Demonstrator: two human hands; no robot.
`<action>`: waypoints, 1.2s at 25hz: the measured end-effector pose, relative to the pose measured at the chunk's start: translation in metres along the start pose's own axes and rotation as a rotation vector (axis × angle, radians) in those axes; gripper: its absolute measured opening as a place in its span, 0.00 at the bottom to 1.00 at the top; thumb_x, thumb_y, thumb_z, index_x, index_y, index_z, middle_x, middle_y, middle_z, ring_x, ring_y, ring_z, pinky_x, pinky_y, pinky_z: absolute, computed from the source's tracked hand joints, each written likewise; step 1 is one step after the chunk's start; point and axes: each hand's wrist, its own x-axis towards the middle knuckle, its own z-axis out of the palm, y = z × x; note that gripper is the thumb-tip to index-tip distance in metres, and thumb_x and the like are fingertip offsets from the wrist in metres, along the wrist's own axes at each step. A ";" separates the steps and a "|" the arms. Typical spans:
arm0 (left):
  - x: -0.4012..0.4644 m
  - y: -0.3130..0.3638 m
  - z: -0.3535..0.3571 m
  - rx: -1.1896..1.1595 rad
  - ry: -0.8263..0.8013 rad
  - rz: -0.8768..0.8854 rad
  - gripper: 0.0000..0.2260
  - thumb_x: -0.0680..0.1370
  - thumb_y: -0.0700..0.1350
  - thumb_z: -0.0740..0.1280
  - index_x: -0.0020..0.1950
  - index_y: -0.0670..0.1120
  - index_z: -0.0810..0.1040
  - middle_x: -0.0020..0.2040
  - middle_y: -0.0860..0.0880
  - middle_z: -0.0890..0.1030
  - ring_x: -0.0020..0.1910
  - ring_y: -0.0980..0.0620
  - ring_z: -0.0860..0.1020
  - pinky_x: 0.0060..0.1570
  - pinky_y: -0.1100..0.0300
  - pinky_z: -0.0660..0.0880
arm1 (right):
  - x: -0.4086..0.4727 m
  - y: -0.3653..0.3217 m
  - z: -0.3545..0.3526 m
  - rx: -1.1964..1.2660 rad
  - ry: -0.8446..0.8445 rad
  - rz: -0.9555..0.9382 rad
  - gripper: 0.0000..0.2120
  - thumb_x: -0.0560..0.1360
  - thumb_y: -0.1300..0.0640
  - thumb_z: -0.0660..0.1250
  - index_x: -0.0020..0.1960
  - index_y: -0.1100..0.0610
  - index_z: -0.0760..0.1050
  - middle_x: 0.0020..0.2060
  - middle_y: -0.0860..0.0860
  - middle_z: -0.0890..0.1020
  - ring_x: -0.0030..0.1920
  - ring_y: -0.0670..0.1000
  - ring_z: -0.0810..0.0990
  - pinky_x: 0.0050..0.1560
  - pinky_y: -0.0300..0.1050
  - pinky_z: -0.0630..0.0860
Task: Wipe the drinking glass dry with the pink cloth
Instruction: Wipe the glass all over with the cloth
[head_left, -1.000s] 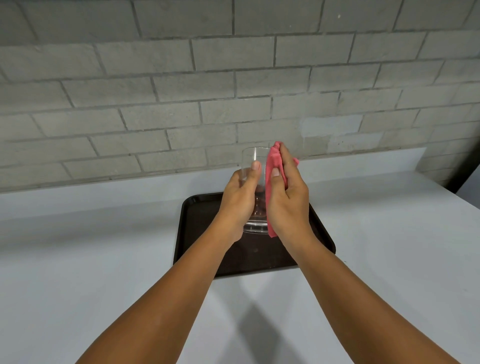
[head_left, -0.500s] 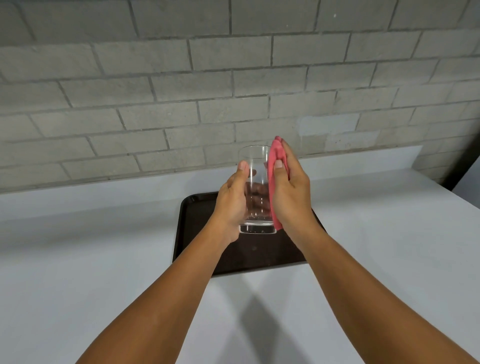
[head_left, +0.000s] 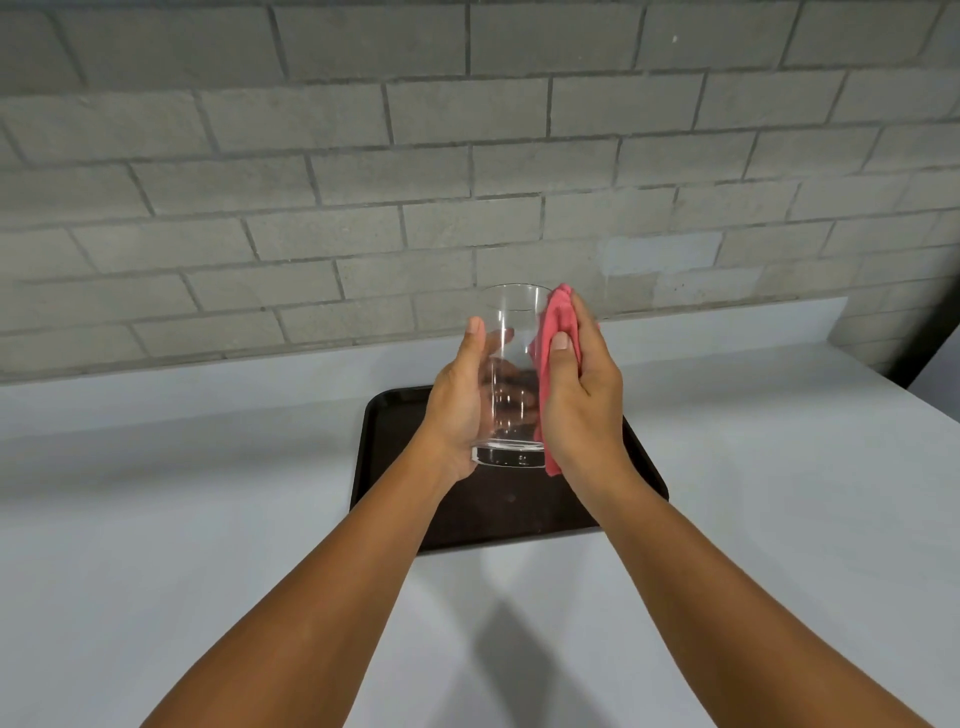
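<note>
A clear drinking glass (head_left: 511, 332) is held upright in the air above the dark tray. My left hand (head_left: 457, 405) wraps its left side, thumb up along the wall and fingers showing through the glass. My right hand (head_left: 584, 400) presses the folded pink cloth (head_left: 556, 332) flat against the glass's right side, from the rim down past the thick base. Most of the cloth is hidden behind my right palm.
A dark brown tray (head_left: 395, 467) lies on the white counter (head_left: 208, 519) just below my hands. A grey brick wall (head_left: 363, 182) rises behind the counter's raised back ledge. The counter's right corner ends near a dark gap (head_left: 935, 322).
My left hand has turned and slid round to the glass's left side, baring more of the wall. The glass has shifted slightly left; the cloth stays pressed on its right.
</note>
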 end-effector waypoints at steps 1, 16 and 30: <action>0.000 0.001 0.002 0.031 0.044 0.017 0.24 0.82 0.63 0.57 0.66 0.48 0.77 0.39 0.45 0.84 0.36 0.49 0.84 0.37 0.53 0.82 | -0.002 0.001 0.000 0.000 0.001 -0.006 0.21 0.82 0.48 0.54 0.75 0.42 0.61 0.73 0.40 0.68 0.71 0.39 0.65 0.65 0.34 0.66; 0.001 0.017 0.015 0.290 0.042 0.059 0.12 0.80 0.65 0.59 0.52 0.59 0.75 0.43 0.61 0.80 0.45 0.68 0.77 0.44 0.67 0.69 | -0.021 0.000 0.004 -0.056 -0.044 -0.083 0.22 0.83 0.48 0.56 0.75 0.38 0.60 0.70 0.30 0.66 0.67 0.26 0.61 0.57 0.20 0.62; 0.001 0.012 0.008 0.222 0.056 -0.013 0.22 0.80 0.65 0.59 0.60 0.50 0.78 0.50 0.48 0.86 0.48 0.52 0.84 0.54 0.51 0.80 | -0.011 0.004 -0.002 -0.023 -0.061 0.004 0.21 0.83 0.51 0.54 0.75 0.41 0.61 0.68 0.31 0.68 0.69 0.35 0.65 0.67 0.35 0.66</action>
